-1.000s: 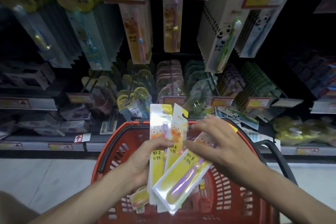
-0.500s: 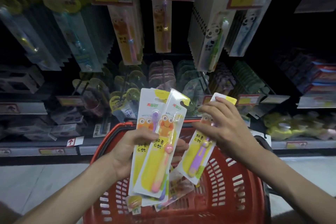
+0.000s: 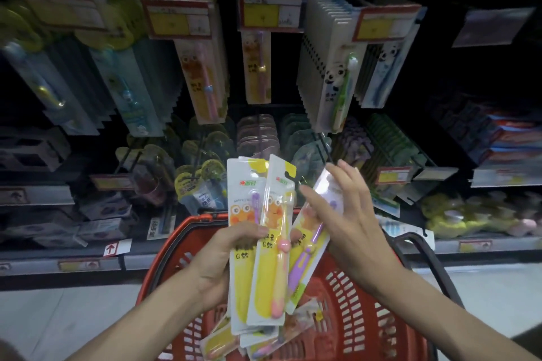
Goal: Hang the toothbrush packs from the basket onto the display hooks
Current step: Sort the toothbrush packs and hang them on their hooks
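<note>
Display hooks (image 3: 326,147) ahead carry rows of packs, incl. a matching orange-card pack (image 3: 258,73) hanging at centre. Red basket (image 3: 366,302) below holds a few loose packs (image 3: 264,343). Left hand (image 3: 223,267) grips a fan of packs (image 3: 272,243), thumb across the fronts. Right hand (image 3: 349,223) pinches the purple-brush pack (image 3: 311,243) betw. thumb & loosely bent fingers. Best approach, prob.: slide it clear of the fan, keep it upright, then thread its top onto the hook tip.

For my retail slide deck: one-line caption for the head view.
Left hand grips a fan of toothbrush packs over the red basket; right hand holds one purple pack.
</note>
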Motion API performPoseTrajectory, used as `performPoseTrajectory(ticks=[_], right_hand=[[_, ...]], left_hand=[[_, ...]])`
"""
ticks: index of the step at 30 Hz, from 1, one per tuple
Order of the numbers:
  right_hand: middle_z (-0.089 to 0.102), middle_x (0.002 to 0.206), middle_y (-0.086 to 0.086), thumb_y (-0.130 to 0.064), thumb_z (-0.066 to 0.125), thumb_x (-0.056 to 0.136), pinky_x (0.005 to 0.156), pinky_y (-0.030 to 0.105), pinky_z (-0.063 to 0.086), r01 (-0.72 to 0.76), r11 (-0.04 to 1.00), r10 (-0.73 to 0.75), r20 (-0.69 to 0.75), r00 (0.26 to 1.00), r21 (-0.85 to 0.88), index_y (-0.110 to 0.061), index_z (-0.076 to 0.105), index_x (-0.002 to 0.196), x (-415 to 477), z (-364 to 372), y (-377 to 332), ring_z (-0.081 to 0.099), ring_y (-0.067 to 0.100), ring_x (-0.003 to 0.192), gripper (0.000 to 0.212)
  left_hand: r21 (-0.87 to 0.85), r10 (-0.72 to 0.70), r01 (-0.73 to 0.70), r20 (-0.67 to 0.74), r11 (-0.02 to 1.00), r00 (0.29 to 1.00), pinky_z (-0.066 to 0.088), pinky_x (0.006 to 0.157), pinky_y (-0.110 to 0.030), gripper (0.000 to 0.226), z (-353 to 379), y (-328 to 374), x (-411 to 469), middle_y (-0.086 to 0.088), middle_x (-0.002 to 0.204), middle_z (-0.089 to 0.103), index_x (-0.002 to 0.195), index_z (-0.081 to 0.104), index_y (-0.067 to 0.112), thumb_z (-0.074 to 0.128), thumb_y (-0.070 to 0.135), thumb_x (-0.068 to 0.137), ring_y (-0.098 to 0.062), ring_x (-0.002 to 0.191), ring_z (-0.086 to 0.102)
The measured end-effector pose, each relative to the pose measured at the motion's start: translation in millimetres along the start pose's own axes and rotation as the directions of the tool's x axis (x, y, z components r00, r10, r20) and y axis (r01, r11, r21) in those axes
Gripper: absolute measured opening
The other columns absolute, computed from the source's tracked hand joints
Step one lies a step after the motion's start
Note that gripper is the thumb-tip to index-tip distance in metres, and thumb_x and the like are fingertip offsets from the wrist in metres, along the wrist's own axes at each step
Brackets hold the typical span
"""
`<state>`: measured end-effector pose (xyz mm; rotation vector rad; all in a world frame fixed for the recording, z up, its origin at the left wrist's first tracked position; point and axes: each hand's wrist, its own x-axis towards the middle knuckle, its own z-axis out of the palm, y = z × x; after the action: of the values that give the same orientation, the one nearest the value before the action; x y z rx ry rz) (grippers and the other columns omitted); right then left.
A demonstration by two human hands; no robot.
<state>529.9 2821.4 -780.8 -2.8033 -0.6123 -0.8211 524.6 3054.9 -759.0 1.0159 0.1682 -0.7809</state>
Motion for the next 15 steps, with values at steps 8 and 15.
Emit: performPoseTrajectory(ticks=[8, 15], right_hand=[[0.07, 0.122, -0.016, -0.029, 0.058, 0.104, 0.104, 0.037, 0.052, -0.624, 0.413, 0.482, 0.422, 0.768, 0.663, -0.031, 0.067, 0.126, 14, -28, -29, 0.063, 0.005, 0.118, 0.024], [0.08, 0.103, 0.011, -0.014, 0.076, 0.092, 0.09, 0.043, 0.06, -0.625, -0.091, 0.504, 0.577, 0.642, 0.775, -0.012, 0.075, 0.106, 39, -27, -38, 0.077, 0.027, 0.099, 0.014]], left_hand=[[-0.112, 0.111, -0.13, -0.157, 0.985, 0.981, 0.047, 0.11, -0.055, 0.035, 6, 16, 1, -0.024, 0.13, 0.069, 0.098, 0.083, 0.003, 0.071, 0.018, 0.069, -0.038, 0.113, 0.062], [-0.079, 0.182, -0.189, -0.088, 0.979, 0.979, 0.064, 0.075, -0.046, 0.027, 18, 31, -3, -0.018, 0.098, 0.074, 0.091, 0.084, 0.002, 0.066, 0.017, 0.078, -0.032, 0.078, 0.075]])
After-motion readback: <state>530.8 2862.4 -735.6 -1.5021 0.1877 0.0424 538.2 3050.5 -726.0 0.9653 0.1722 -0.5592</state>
